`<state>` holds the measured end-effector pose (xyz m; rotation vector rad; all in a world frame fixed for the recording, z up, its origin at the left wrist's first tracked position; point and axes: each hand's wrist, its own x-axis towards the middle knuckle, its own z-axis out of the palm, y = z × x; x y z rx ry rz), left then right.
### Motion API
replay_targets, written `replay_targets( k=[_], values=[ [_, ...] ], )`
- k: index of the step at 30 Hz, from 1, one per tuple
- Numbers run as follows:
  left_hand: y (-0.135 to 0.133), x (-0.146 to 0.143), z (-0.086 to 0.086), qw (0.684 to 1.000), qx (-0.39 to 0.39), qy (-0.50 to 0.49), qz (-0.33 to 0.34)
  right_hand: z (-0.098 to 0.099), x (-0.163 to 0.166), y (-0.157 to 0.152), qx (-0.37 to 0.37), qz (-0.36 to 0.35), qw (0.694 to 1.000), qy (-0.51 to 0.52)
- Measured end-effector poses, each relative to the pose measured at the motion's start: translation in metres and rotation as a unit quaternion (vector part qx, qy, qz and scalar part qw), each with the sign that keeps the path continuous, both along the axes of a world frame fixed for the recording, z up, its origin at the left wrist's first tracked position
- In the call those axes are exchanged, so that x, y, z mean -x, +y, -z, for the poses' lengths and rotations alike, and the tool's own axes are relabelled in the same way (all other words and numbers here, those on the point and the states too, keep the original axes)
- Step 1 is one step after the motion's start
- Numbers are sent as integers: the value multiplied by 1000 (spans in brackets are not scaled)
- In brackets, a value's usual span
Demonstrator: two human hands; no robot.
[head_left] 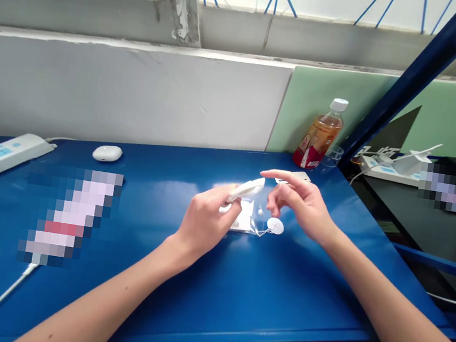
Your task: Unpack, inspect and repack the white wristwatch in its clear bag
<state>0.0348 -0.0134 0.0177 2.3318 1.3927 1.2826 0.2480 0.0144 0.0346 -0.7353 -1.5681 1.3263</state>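
Left hand [203, 221] pinched on white piece [246, 189], above table [149, 296]. Piece's long axis tilts up-right, toward right hand [306, 205]. Right hand: fingers apart, empty, index tip just beside piece's far end. Bag [246, 219], disc [275, 226] beneath.

You see a white piece [246, 190], a plain blue table [149, 296], an amber bottle [321, 133] with white cap and red label, and a pale green panel [307, 100].
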Motion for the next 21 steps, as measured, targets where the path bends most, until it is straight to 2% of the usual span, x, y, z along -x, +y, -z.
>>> replay_targets(
  k=[7,10,12,15,17,19,21],
  values=[
    [-4,-6,9,987,-102,118,-22,2,3,-11,-67,68,987,-128],
    [-4,-6,8,982,-128,136,-12,4,3,-10,-74,84,984,-140],
    [-3,-5,5,986,-105,129,18,6,2,-7,-72,90,984,-133],
    [2,2,-2,986,-22,146,75,9,-2,-1,-76,106,981,-140],
    [7,9,-9,976,35,199,86,10,-5,3,-94,123,974,-168],
    [11,16,-13,952,92,267,116,11,-8,6,-114,138,963,-200],
    [14,23,-14,939,127,292,133,11,-11,8,-127,149,954,-226]
  ],
)
